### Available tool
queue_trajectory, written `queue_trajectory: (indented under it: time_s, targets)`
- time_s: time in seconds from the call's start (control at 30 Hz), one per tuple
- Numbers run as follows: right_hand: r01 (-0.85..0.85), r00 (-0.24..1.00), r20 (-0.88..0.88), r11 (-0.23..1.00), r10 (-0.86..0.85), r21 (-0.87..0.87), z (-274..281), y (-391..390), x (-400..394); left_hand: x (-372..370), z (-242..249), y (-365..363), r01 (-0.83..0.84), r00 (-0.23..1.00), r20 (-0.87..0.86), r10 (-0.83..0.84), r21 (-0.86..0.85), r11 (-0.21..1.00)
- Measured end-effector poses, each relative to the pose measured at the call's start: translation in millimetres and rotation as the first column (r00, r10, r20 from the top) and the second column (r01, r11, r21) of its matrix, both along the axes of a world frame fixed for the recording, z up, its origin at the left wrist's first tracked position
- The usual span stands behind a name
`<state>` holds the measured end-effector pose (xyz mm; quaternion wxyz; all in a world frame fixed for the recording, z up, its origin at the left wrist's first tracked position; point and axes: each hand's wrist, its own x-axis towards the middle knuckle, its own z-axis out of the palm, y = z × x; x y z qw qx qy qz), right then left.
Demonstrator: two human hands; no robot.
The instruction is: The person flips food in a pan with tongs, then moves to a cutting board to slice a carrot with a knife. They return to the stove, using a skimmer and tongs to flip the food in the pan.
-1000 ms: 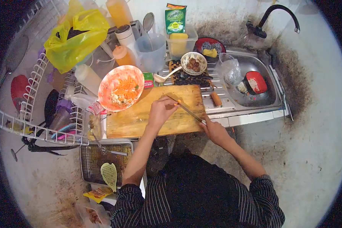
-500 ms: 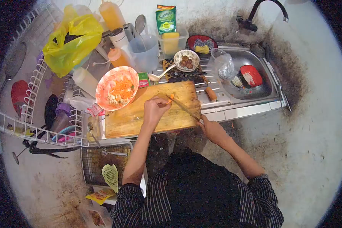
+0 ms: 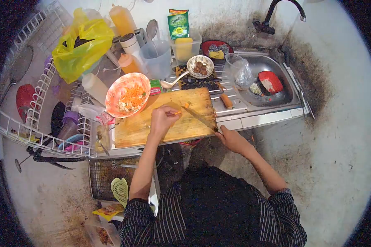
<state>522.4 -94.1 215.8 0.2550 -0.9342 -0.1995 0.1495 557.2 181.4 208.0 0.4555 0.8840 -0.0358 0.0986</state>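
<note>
My left hand [image 3: 164, 118] is closed in a pinch over the wooden cutting board [image 3: 144, 131], with a small orange piece of carrot [image 3: 178, 113] at its fingertips. Wrapped round the handle of a knife [image 3: 200, 117], my right hand [image 3: 231, 138] is at the board's front right edge. The blade slants across the board, its tip pointing up and left. Beside the tip lies another small orange piece [image 3: 186, 105]. An orange-and-white bowl [image 3: 110, 103] stands at the board's left rear, holding orange shreds and whitish pieces.
Behind the board are a ladle [image 3: 167, 85], a patterned bowl [image 3: 190, 66] with brown pieces and a clear jug [image 3: 156, 61]. On the right, a stubby brownish-orange piece [image 3: 226, 101] lies beside the sink [image 3: 290, 99]. A white wire rack [image 3: 37, 142] borders the left.
My left hand has moved slightly left, away from the blade, with the orange piece in its fingers. A small orange piece now shows at the knife tip. My right hand keeps hold of the knife.
</note>
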Motion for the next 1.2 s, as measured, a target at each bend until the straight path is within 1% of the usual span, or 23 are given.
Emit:
queue_trajectory:
  time_s: [0.07, 0.17, 0.23, 0.33, 0.37, 0.43, 0.47, 0.5, 0.57, 0.67, 0.73, 0.83, 0.87, 0.93, 0.97, 1.07, 1.2]
  targets:
    - [-0.014, 1.0, -0.015, 1.0, 0.014, 0.007, -1, -4, 4, -2, 0, 13, 0.032, 0.999, -0.013, -0.032, -0.027, 0.999]
    - [-0.001, 1.0, -0.031, 1.0, 0.002, 0.019, -1, -6, 6, -4, 10, 20, 0.119, 0.987, -0.081, -0.139, -0.217, 0.969]
    - [0.014, 1.0, -0.016, 0.999, -0.013, 0.034, 2, -8, 1, 6, -1, 23, 0.171, 0.97, -0.13, -0.205, -0.236, 0.957]
    - [0.081, 0.997, -0.014, 0.983, -0.08, 0.162, 4, -9, -9, 25, -17, 26, 0.222, 0.942, -0.197, -0.27, -0.238, 0.946]
    - [0.104, 0.994, -0.058, 0.981, -0.096, 0.161, 8, -9, -10, 30, -22, 28, 0.235, 0.933, -0.218, -0.286, -0.231, 0.944]
    - [0.149, 0.981, -0.149, 0.976, -0.126, 0.157, 17, -8, -12, 30, -23, 25, 0.169, 0.963, -0.157, -0.219, -0.279, 0.945]
    - [0.144, 0.984, -0.13, 0.979, -0.125, 0.146, 17, -8, -12, 31, -23, 24, 0.138, 0.975, -0.127, -0.184, -0.304, 0.943]
    - [0.14, 0.986, -0.111, 0.981, -0.125, 0.135, 17, -7, -12, 31, -20, 25, 0.103, 0.993, -0.035, -0.113, -0.218, 0.971]
    - [0.124, 0.991, -0.069, 0.986, -0.116, 0.112, 16, -5, -10, 33, -16, 27, 0.004, 0.986, 0.164, 0.005, -0.054, 0.999]
    - [0.093, 0.996, -0.013, 0.993, -0.092, 0.078, 10, 2, -8, 30, 12, 13, -0.023, 0.953, 0.302, 0.023, -0.004, 1.0]
    - [0.083, 0.996, 0.023, 0.995, -0.084, 0.059, 8, 11, -4, 37, 25, 1, 0.055, 0.946, 0.319, -0.056, 0.014, 0.998]
    - [0.029, 0.999, 0.033, 0.995, -0.032, 0.095, 7, 22, 1, 58, 26, -15, 0.18, 0.928, 0.327, -0.177, 0.02, 0.983]
    - [0.05, 0.999, -0.021, 0.995, -0.048, 0.087, 9, 26, 2, 64, 25, -19, 0.223, 0.92, 0.326, -0.217, 0.02, 0.975]
    - [0.095, 0.988, -0.129, 0.993, -0.085, 0.068, 13, 33, 1, 75, 18, -25, 0.244, 0.921, 0.298, -0.252, 0.063, 0.968]
    - [0.099, 0.989, -0.117, 0.994, -0.092, 0.055, 12, 35, 0, 80, 15, -28, 0.258, 0.92, 0.283, -0.271, 0.084, 0.963]
    - [0.108, 0.99, -0.091, 0.994, -0.104, 0.034, 7, 37, -3, 92, -5, -33, 0.232, 0.914, 0.286, -0.289, 0.219, 0.948]
    - [0.119, 0.991, -0.069, 0.99, -0.113, 0.08, 13, 38, -3, 93, -4, -38, 0.241, 0.925, 0.237, -0.298, 0.239, 0.94]
